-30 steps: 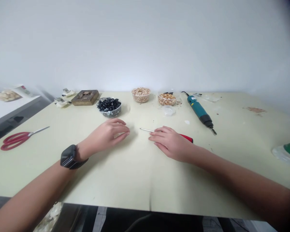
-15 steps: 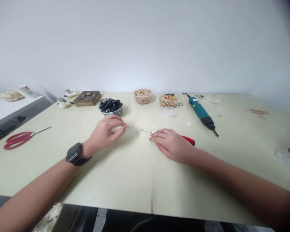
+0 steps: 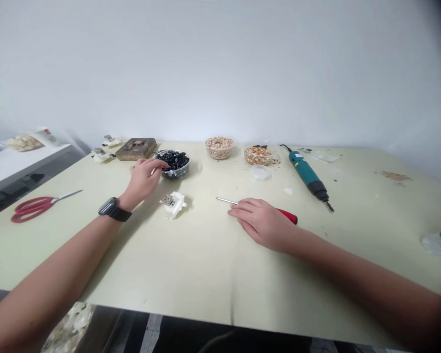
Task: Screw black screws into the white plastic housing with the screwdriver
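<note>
My left hand (image 3: pixel 144 177), with a dark watch (image 3: pixel 114 209) on its wrist, is at the near left rim of a clear bowl of small black pieces (image 3: pixel 176 161). Its fingertips touch the pieces; whether they pinch one is too small to tell. A white plastic part (image 3: pixel 175 205) with a brownish round piece lies on the table just nearer than the bowl. My right hand (image 3: pixel 259 220) rests over a screwdriver (image 3: pixel 288 215) with a red handle, its fingers wrapped over it and its metal tip pointing left.
Scissors (image 3: pixel 35 208) lie at the left. At the back stand a brown metal block (image 3: pixel 135 149), white parts (image 3: pixel 102 155), and two tubs of small metal pieces (image 3: pixel 219 148) (image 3: pixel 257 156). A round lid (image 3: pixel 260 172) and a teal power tool (image 3: pixel 306 175) are to the right.
My left hand has moved left and away from me to the bowl of black pieces. The white part now shows where that hand was. My right hand stays on the screwdriver.
</note>
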`<state>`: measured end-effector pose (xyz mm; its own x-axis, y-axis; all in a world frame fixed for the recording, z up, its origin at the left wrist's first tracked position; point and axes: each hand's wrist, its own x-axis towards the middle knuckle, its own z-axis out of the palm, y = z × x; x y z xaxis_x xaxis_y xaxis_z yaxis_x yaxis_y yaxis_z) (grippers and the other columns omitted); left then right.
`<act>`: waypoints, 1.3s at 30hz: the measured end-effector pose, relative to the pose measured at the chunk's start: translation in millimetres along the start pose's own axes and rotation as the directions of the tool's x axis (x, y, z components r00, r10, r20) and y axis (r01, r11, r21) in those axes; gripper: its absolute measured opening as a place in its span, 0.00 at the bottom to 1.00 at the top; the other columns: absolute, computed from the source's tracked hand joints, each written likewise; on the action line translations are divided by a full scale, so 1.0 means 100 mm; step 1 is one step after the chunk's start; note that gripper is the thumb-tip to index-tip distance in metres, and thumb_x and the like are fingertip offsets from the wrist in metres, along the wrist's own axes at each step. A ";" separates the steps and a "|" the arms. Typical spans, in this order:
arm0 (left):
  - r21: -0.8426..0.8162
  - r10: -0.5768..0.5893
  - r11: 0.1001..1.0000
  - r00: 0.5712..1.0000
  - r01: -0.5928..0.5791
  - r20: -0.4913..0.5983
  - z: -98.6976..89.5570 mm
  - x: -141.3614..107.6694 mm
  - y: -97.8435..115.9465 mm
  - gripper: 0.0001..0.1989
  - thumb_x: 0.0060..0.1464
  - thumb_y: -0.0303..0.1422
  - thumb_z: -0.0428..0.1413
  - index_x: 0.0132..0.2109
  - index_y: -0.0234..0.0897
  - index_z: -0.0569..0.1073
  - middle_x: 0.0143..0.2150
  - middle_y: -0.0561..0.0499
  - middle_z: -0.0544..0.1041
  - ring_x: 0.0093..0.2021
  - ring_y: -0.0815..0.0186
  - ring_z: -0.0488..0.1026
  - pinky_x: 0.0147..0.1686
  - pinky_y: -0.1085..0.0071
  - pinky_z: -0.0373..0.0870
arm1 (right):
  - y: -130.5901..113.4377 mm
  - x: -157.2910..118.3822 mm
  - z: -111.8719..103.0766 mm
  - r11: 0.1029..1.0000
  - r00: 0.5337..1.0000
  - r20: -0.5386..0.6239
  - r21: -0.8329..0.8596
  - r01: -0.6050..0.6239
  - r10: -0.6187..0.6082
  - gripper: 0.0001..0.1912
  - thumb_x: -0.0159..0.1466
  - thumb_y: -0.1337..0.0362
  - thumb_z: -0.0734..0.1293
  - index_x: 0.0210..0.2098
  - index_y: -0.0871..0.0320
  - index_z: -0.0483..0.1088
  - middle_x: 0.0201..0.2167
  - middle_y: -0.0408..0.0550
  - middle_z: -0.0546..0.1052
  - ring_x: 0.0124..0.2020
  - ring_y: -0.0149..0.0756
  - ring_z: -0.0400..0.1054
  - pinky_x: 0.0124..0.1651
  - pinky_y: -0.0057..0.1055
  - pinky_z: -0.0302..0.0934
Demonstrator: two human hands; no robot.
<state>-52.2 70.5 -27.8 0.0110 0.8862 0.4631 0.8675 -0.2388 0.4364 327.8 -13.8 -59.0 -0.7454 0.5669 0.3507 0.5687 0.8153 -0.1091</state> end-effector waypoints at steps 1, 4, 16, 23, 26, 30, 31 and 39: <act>0.001 -0.017 1.000 1.000 0.017 0.012 0.00 0.00 0.01 0.18 0.65 0.37 0.47 0.47 0.45 0.82 0.51 0.49 0.82 0.59 0.47 0.69 0.62 0.44 0.59 | 0.00 0.00 0.00 1.000 1.000 0.001 0.000 0.000 0.000 0.18 0.74 0.70 0.61 0.58 0.60 0.77 0.57 0.54 0.80 0.56 0.47 0.73 0.59 0.49 0.71; 0.012 -0.035 0.999 0.999 0.035 0.039 0.00 -0.01 0.03 0.20 0.66 0.38 0.46 0.49 0.48 0.82 0.57 0.50 0.81 0.64 0.45 0.66 0.63 0.39 0.55 | 0.01 0.00 -0.01 1.000 1.000 0.002 0.000 0.007 -0.007 0.18 0.74 0.70 0.61 0.58 0.60 0.76 0.57 0.54 0.80 0.56 0.47 0.73 0.59 0.49 0.71; -0.050 -0.129 0.990 0.990 0.132 0.061 0.04 0.02 0.02 0.14 0.64 0.36 0.46 0.45 0.45 0.77 0.56 0.49 0.79 0.65 0.46 0.64 0.65 0.40 0.55 | -0.01 0.01 -0.02 1.000 1.000 0.016 0.018 0.001 -0.001 0.18 0.74 0.71 0.61 0.59 0.61 0.76 0.56 0.55 0.79 0.56 0.47 0.72 0.59 0.49 0.72; -0.156 -0.016 0.987 0.999 0.023 0.042 -0.01 -0.03 0.09 0.14 0.63 0.39 0.48 0.46 0.45 0.78 0.57 0.50 0.78 0.63 0.49 0.65 0.67 0.45 0.53 | -0.01 0.01 -0.01 1.000 0.999 0.033 0.016 -0.006 0.005 0.19 0.74 0.71 0.60 0.59 0.61 0.76 0.57 0.57 0.79 0.57 0.48 0.72 0.59 0.50 0.72; -0.120 0.014 0.993 0.994 -0.001 0.109 -0.01 -0.05 0.13 0.19 0.65 0.39 0.43 0.44 0.45 0.79 0.59 0.49 0.76 0.63 0.48 0.64 0.65 0.42 0.52 | -0.01 0.01 -0.01 1.000 0.999 0.040 0.017 -0.014 0.013 0.19 0.74 0.71 0.60 0.60 0.61 0.76 0.57 0.56 0.79 0.57 0.48 0.72 0.59 0.51 0.72; -0.059 0.022 0.998 0.992 -0.015 0.123 0.03 -0.06 0.14 0.24 0.67 0.40 0.40 0.47 0.47 0.81 0.62 0.47 0.75 0.64 0.46 0.62 0.63 0.42 0.51 | -0.01 0.01 -0.02 1.000 0.998 0.052 0.020 -0.021 0.020 0.19 0.74 0.71 0.60 0.60 0.61 0.76 0.57 0.57 0.79 0.57 0.48 0.72 0.59 0.51 0.72; -0.044 0.026 0.999 0.992 -0.021 0.119 0.04 -0.06 0.13 0.24 0.67 0.41 0.39 0.47 0.48 0.81 0.62 0.48 0.74 0.65 0.46 0.62 0.63 0.42 0.51 | -0.01 0.01 -0.02 1.000 0.998 0.053 0.022 -0.022 0.020 0.19 0.74 0.71 0.60 0.60 0.61 0.76 0.57 0.57 0.79 0.58 0.48 0.72 0.59 0.51 0.72; 0.039 0.038 0.998 0.995 -0.042 0.087 0.05 -0.05 0.09 0.24 0.68 0.40 0.39 0.48 0.49 0.80 0.61 0.48 0.76 0.62 0.46 0.62 0.61 0.43 0.52 | -0.02 0.01 -0.02 1.000 0.999 0.035 0.011 -0.007 0.007 0.19 0.74 0.71 0.60 0.60 0.61 0.76 0.57 0.56 0.79 0.58 0.48 0.72 0.60 0.50 0.72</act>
<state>-42.2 65.6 -30.0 0.0877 0.9077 0.4105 0.8850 -0.2601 0.3862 326.4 -14.7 -56.8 -0.7531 0.5763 0.3172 0.5704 0.8123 -0.1217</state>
